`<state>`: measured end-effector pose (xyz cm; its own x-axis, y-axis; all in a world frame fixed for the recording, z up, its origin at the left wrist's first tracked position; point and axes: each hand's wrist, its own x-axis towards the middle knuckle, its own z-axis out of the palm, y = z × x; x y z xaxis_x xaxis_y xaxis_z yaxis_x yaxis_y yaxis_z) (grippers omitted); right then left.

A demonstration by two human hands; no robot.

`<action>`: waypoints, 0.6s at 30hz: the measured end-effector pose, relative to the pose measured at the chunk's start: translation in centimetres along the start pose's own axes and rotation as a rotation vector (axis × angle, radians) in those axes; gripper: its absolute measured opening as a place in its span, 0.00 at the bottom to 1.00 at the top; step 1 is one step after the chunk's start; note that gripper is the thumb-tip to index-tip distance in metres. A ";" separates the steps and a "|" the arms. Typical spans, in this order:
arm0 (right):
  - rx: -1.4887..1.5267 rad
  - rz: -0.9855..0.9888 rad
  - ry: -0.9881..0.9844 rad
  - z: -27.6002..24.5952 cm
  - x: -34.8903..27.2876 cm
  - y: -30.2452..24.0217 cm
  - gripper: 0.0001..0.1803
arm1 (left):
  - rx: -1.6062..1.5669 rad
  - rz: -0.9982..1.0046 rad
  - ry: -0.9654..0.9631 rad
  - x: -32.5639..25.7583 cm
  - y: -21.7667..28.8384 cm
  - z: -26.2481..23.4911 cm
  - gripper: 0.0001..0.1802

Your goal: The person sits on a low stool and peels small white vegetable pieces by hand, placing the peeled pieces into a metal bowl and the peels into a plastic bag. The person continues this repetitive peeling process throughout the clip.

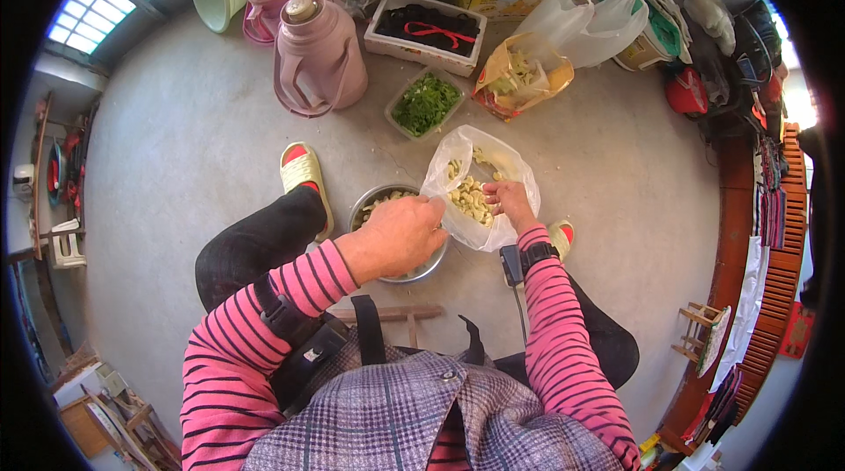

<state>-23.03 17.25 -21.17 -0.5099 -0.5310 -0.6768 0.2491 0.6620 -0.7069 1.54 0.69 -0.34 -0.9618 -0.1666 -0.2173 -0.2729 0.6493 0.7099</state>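
Left hand [400,233] pinches the rim of the clear plastic bag [480,185] over the metal bowl [396,242]; right hand [509,200] is inside, fingers closed on pale pieces. Bag mostly full, bowl partly filled (roughly midway, I'd judge). Beyond: tub of chopped greens [426,103], orange bag [521,75], two pink flasks [315,53].

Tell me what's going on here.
A person sits low over a concrete floor. The left hand holds the rim of a clear plastic bag of pale cut pieces, above a metal bowl. The right hand reaches into the bag. Beyond lie a tub of chopped greens and two pink thermos flasks.
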 end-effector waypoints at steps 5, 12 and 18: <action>0.050 0.062 -0.006 0.9 -0.9 0.3 0.18 | 0.016 -0.035 -0.031 0.0 -0.7 -0.1 0.16; 0.103 -0.072 -0.101 -0.2 -2.7 -3.6 0.19 | 0.044 -0.078 0.052 1.1 -1.6 0.8 0.13; 0.113 -0.222 -0.207 -0.5 -8.8 -10.0 0.19 | -0.009 -0.114 0.193 2.6 -2.0 1.9 0.25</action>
<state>-21.41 15.59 -8.06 -0.3864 -0.7601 -0.5224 0.2461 0.4609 -0.8527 -0.36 0.35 -3.64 -0.9111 -0.3780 -0.1645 -0.3791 0.6115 0.6945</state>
